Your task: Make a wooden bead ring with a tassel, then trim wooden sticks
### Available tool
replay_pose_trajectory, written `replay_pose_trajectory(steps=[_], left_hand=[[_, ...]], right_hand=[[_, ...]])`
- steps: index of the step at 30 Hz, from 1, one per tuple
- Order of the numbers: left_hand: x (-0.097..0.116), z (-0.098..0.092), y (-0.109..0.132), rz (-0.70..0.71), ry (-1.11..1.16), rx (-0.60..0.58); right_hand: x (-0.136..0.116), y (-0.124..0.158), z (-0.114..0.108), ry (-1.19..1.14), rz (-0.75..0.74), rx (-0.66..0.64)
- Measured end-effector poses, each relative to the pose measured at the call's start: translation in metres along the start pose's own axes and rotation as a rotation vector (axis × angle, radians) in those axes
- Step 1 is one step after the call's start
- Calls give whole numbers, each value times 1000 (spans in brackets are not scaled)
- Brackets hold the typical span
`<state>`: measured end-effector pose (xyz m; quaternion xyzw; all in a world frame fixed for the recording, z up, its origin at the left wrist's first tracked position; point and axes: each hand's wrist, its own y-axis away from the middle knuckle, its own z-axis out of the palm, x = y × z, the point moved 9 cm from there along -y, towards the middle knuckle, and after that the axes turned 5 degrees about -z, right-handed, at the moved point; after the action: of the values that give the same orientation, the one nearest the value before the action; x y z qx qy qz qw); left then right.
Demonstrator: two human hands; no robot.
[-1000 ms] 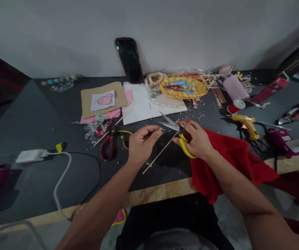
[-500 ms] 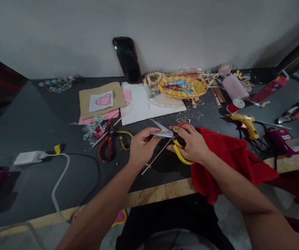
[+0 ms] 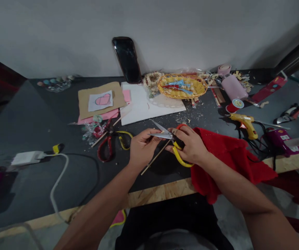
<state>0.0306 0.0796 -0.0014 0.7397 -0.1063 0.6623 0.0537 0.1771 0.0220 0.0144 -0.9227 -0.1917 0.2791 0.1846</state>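
My right hand (image 3: 191,146) grips a pair of scissors (image 3: 181,158) with yellow and red-orange handles, its blades parted and pointing left. My left hand (image 3: 142,147) is closed in a pinch right at the lower blade; whatever sits between its fingertips is too small and hidden to make out. Under both hands a thin wooden stick (image 3: 153,162) slants over the dark tabletop. Left of my left hand lie cutting pliers (image 3: 105,147) with one red and one yellow handle. A red cloth (image 3: 222,149) is beneath my right forearm.
A phone (image 3: 127,59) leans on the wall behind a white board (image 3: 139,113). Around them are a yellow woven basket (image 3: 166,94), brown card (image 3: 84,99), a red thread spool (image 3: 231,108) and a yellow glue gun (image 3: 247,123). At left, a white charger (image 3: 26,158) trails its cable across the table.
Both hands stay almost in place, with the scissors still parted. The right fingers have shifted slightly left over the scissors' pivot, and a small pale spot there no longer shows.
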Motion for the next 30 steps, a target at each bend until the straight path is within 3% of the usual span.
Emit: replay_pose_trajectory(steps=[13, 24, 30], left_hand=[[11, 1, 0, 55, -25, 27], [8, 3, 1, 5, -89, -53], [-1, 6, 0, -44, 26, -78]], right_hand=[[-1, 2, -1, 88, 43, -19], [-1, 0, 0, 33, -11, -32], [-1, 2, 2, 5, -13, -31]])
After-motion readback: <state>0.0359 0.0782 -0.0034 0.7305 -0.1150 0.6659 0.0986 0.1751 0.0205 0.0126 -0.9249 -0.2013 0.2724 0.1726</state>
